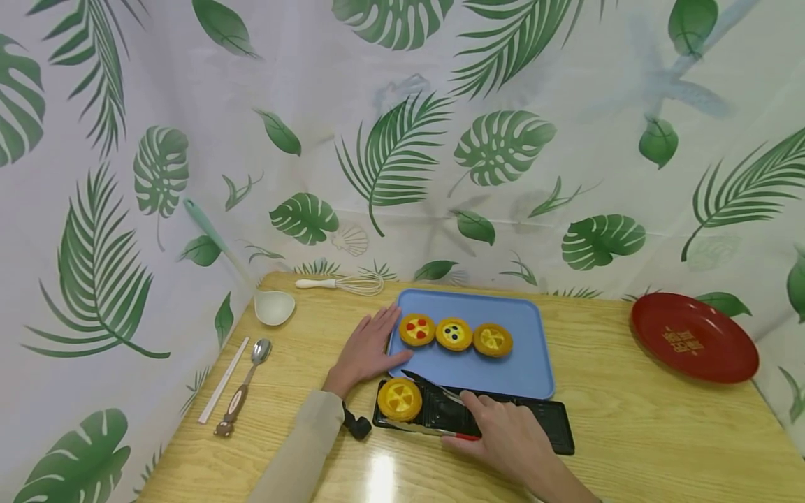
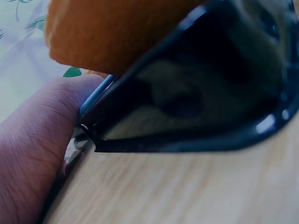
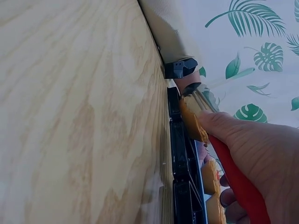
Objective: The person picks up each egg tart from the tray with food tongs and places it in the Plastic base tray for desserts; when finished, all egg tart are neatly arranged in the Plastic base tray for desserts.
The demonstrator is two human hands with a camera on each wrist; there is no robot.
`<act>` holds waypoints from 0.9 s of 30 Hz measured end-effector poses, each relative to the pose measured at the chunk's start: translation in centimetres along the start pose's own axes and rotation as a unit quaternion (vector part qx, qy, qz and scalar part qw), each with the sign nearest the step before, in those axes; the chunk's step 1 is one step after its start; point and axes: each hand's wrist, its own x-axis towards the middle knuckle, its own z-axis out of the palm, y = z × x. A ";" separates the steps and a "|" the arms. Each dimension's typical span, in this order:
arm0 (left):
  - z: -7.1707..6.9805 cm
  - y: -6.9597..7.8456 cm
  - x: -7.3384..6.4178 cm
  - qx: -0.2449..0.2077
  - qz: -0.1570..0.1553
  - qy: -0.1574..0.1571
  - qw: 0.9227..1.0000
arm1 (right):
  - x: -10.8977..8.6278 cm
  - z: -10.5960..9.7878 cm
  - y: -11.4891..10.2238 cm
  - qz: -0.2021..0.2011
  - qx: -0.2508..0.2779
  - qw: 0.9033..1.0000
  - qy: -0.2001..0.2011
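Note:
My right hand [image 1: 512, 436] grips a pair of tongs [image 3: 236, 182] with a red handle. Their two arms straddle an egg tart [image 1: 400, 399] topped with yellow fruit wedges; contact on both sides cannot be told. This tart sits at the left end of a long black compartmented tray [image 1: 555, 426]. My left hand [image 1: 367, 349] lies with straight fingers along the left edge of a blue tray [image 1: 465, 377], thumb reaching over its near corner. On the blue tray stand three tarts in a row: a red-dotted tart [image 1: 417, 330], a blueberry tart [image 1: 453, 334] and a yellow-fruit tart [image 1: 492, 340].
A red oval plate [image 1: 694, 339] rests at the right. Leftward lie a spoon [image 1: 244, 388], a white stick [image 1: 223, 381] and a whisk [image 1: 342, 283]. A ladle [image 1: 274, 307] leans against the leaf-print curtain [image 1: 402, 140] behind the wooden table [image 1: 629, 433].

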 end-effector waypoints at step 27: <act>-0.1 0.1 0.0 -0.004 0.001 -0.001 1.000 | -0.7 -2.2 0.4 0.051 0.054 0.997 -0.020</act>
